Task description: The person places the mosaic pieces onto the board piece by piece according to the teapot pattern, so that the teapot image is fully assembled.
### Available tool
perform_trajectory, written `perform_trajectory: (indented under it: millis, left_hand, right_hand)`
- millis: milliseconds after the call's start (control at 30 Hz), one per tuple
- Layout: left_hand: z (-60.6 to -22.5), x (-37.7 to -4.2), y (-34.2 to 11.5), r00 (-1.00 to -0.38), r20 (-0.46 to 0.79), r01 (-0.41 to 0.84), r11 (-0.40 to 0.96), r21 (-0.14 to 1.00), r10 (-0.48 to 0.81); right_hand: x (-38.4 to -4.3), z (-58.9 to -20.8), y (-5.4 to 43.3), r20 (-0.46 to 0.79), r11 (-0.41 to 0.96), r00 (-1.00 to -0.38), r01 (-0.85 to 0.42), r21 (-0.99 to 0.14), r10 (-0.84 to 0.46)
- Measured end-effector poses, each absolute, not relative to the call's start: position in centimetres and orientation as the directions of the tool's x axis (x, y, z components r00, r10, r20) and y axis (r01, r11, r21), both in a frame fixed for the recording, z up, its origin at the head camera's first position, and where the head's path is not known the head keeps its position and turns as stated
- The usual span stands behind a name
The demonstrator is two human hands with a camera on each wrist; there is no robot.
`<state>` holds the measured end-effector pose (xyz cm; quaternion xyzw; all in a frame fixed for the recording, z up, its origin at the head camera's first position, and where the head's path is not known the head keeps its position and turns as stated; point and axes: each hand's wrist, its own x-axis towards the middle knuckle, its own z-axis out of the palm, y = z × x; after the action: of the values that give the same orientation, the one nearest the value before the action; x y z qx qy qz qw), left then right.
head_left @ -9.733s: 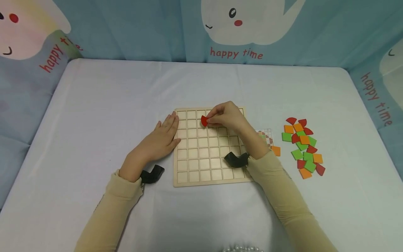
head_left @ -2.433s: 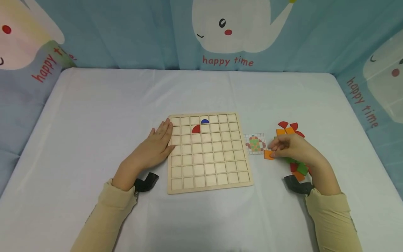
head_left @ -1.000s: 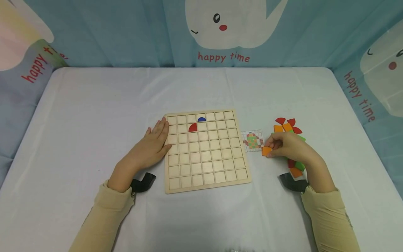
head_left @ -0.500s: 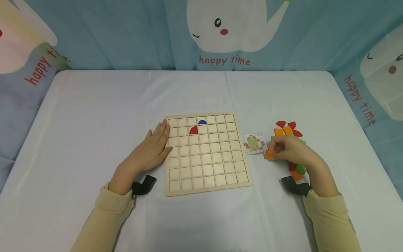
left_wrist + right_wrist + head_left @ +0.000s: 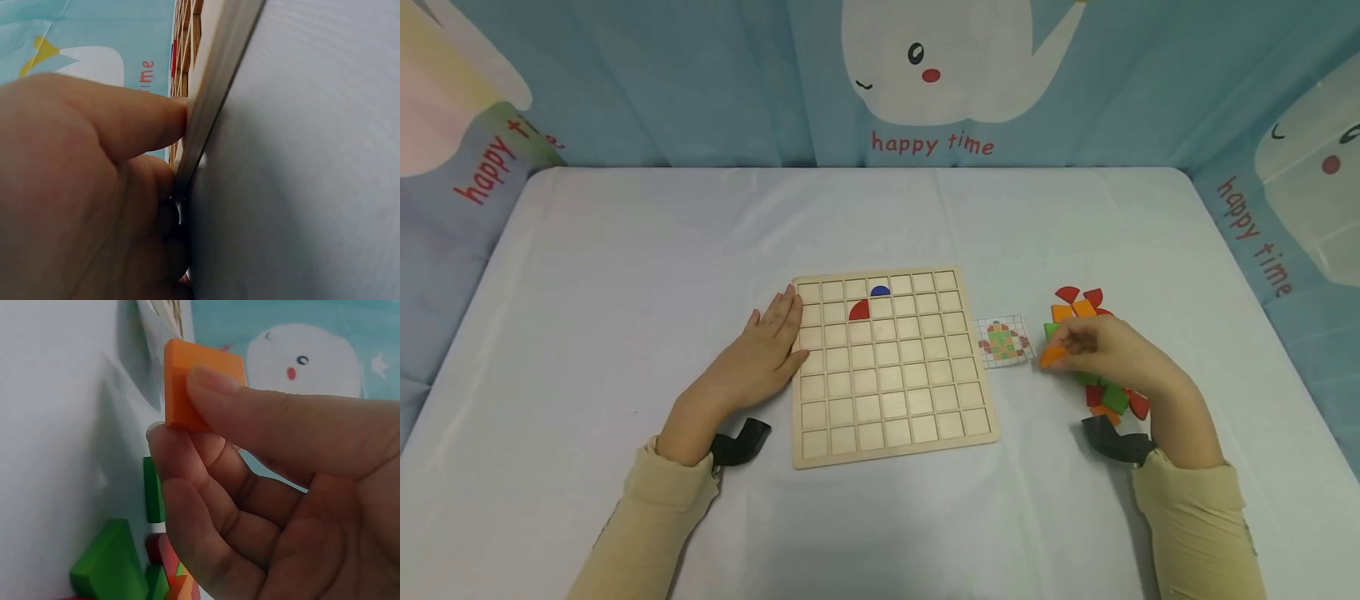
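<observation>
My right hand (image 5: 1101,350) pinches an orange square tile (image 5: 178,381) between thumb and fingers. In the head view that tile is tilted just right of a small pattern card (image 5: 1003,342). My left hand (image 5: 745,367) lies with fingers extended along the left edge of a wooden grid board (image 5: 865,382). The left wrist view shows the thumb (image 5: 150,119) touching the board's rim. A blue half-circle tile (image 5: 881,291) sits in the board's top row, and a red quarter-circle tile (image 5: 860,310) in the row below, one column to the left.
Right of the card lies a loose pile of red, orange and green tiles, among them a green square (image 5: 1116,398) and a red quarter-circle (image 5: 1067,294); my right hand hides part of it. A white cloth (image 5: 880,525) covers the table, with a printed blue curtain (image 5: 737,83) behind.
The red quarter-circle tile, pinched over the board in the oldest frame, now sits in a cell. My right hand has since gone to the card, gripped the orange tile and tilted it up.
</observation>
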<state>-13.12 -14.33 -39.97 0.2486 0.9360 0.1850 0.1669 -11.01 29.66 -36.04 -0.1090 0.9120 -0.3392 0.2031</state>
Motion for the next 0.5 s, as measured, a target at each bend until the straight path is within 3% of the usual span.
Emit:
perform_trajectory:
  millis: [500]
  left_hand:
    - [-39.8, -13.1, -14.2, -0.826, -0.204, 0.404, 0.806, 0.433, 0.525]
  right_hand:
    - [-11.8, -34.9, 29.2, -0.24, 0.77, -0.931, -0.065, -0.634, -0.276]
